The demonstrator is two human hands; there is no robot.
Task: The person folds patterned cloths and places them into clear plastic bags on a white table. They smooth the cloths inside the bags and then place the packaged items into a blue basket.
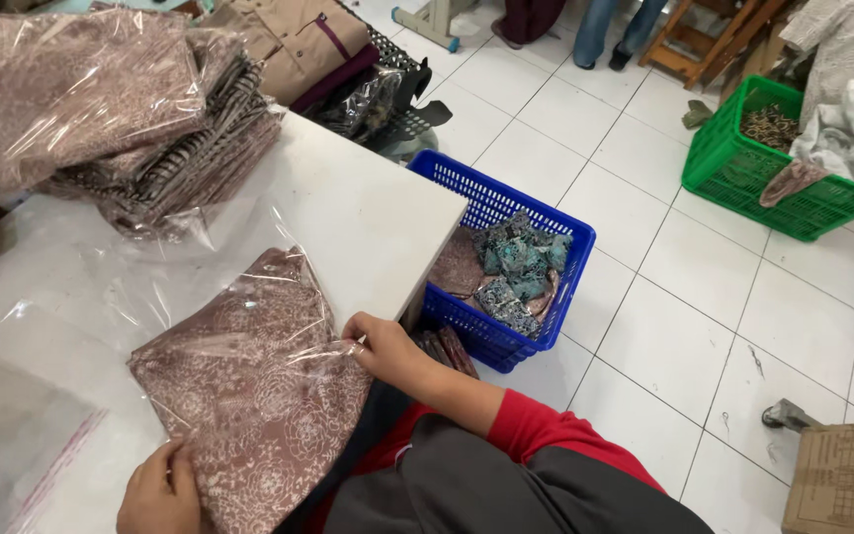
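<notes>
Fingers of the right hand (pixel 384 341) are curled shut on the edge of the brown patterned cloth (pixel 259 396), approx. at frame centre. The left hand (pixel 160 489), bottom left, is pinched on the cloth's lower corner; its wrist is cut off by the frame. The cloth is half sheathed in a clear plastic bag (pixel 200 287), whose outline is hard to trace vs. the white table (pixel 368 218). Bagged cloths are stacked (pixel 121 109) at upper left. At far left a 2nd clear bag (pixel 12 435) is only partly seen. Right of the table, a blue basket (pixel 506 208) w/ teal pieces is set on the white tiled floor (pixel 724 326); a green basket (pixel 743 168) sits upper right.
</notes>
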